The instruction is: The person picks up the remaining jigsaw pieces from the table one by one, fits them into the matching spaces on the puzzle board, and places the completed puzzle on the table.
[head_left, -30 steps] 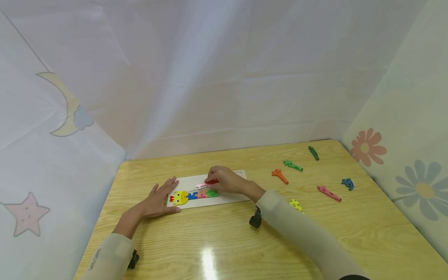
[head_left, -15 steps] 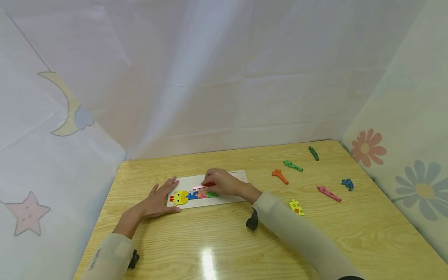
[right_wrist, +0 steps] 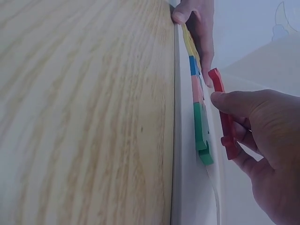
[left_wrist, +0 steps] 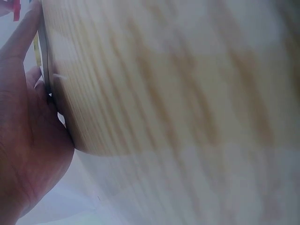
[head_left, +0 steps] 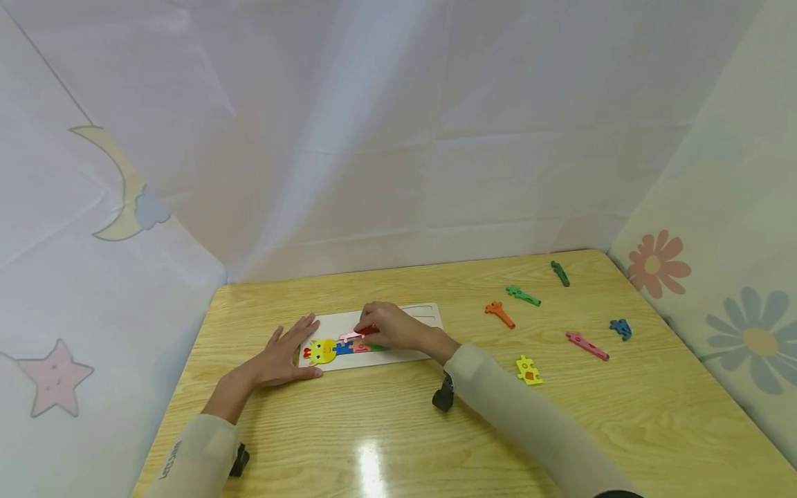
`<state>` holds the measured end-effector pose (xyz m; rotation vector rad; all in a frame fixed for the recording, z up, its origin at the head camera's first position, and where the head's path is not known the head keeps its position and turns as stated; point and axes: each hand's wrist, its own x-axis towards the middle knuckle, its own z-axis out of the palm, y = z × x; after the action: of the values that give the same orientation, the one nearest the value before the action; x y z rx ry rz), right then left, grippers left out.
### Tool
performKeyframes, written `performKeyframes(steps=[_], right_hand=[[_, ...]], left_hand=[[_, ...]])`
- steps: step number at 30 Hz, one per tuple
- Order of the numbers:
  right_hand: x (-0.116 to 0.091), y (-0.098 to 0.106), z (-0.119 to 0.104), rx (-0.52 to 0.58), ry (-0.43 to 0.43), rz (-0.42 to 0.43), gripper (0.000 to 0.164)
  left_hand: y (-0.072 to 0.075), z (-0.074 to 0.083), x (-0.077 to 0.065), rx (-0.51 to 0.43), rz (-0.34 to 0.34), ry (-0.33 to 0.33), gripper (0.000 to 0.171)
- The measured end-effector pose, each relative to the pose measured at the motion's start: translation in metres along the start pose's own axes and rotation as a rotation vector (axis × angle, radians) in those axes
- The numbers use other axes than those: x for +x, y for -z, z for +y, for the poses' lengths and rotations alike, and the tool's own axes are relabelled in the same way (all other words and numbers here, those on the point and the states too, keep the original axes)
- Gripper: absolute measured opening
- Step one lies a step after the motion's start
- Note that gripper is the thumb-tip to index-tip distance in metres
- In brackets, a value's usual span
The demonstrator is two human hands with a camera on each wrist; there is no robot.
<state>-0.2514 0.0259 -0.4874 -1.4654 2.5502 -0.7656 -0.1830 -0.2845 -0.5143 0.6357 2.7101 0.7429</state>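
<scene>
My right hand [head_left: 395,326] pinches a long puzzle piece [right_wrist: 226,119] between thumb and fingers. Its edge is red and its face, seen from the head, is pink. The hand holds it just above a white puzzle board [head_left: 339,321], alongside the pieces in it. Those are a yellow giraffe head [head_left: 323,352], a blue piece [head_left: 344,348], a pink piece [right_wrist: 197,89] and a green piece [right_wrist: 200,126], joined in a row. With fingers spread, my left hand [head_left: 283,357] rests on the board's left end. My right hand partly covers the green piece from the head view.
Loose pieces lie on the wooden table [head_left: 349,429] to the right: yellow [head_left: 528,371], orange [head_left: 500,314], light green [head_left: 522,296], dark green [head_left: 560,274], pink [head_left: 587,346] and blue [head_left: 620,329]. Printed fabric walls [head_left: 373,173] stand behind and at both sides.
My right hand has moved a little to the left and nearer, bringing the held piece closer to the row of joined pieces. The left hand stays in place.
</scene>
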Motion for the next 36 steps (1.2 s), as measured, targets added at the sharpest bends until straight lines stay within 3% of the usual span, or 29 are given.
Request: performKeyframes(steps=[13,36], right_hand=[[0.0051,-0.0065,0.0015,-0.026,0.017,-0.001,0.024],[0.0102,-0.0090,0.0003,0.016,-0.042,-0.040,0.023]], left_hand=[[0.0006,-0.0018,0.0001,-0.007,0.007,-0.006,0.107],[-0.0012,-0.0023,0.0002,-0.008,0.003,-0.002,0.108]])
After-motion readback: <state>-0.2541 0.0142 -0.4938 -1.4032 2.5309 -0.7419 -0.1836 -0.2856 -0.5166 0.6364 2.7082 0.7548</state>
